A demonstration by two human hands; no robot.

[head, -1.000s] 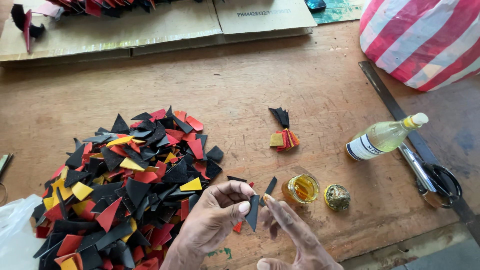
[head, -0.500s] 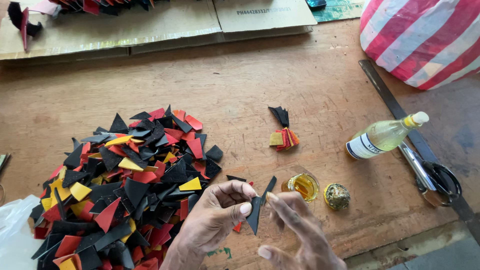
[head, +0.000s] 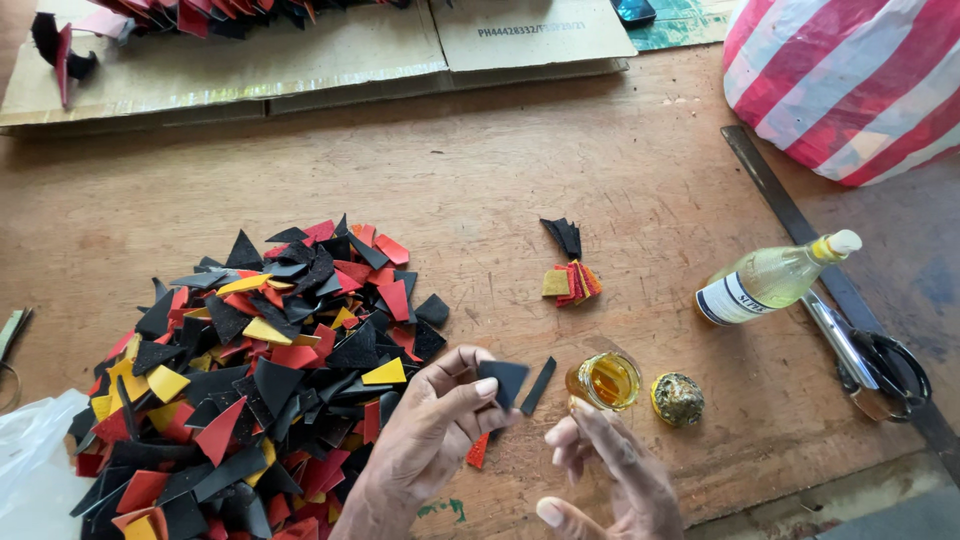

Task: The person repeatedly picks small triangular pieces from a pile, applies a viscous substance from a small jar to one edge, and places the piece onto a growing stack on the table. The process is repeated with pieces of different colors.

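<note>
The right hand point(head: 600, 470) has let go and hangs open, while the left hand point(head: 430, 430) pinches the black piece point(head: 503, 381) at its two o'clock.

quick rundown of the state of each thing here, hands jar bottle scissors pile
left hand: pinching a black piece
right hand: open, holding nothing, blurred
small jar: lid off, amber liquid inside
lid: lying beside the jar
bottle: lying on its side, capped
scissors: lying on the table
pile of cut pieces: loose heap

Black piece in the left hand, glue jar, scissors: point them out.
black piece point(head: 503, 380), head view, middle of its flat face.
glue jar point(head: 604, 381), head view, amber contents at the open mouth.
scissors point(head: 888, 368), head view, black handle loop.
</note>
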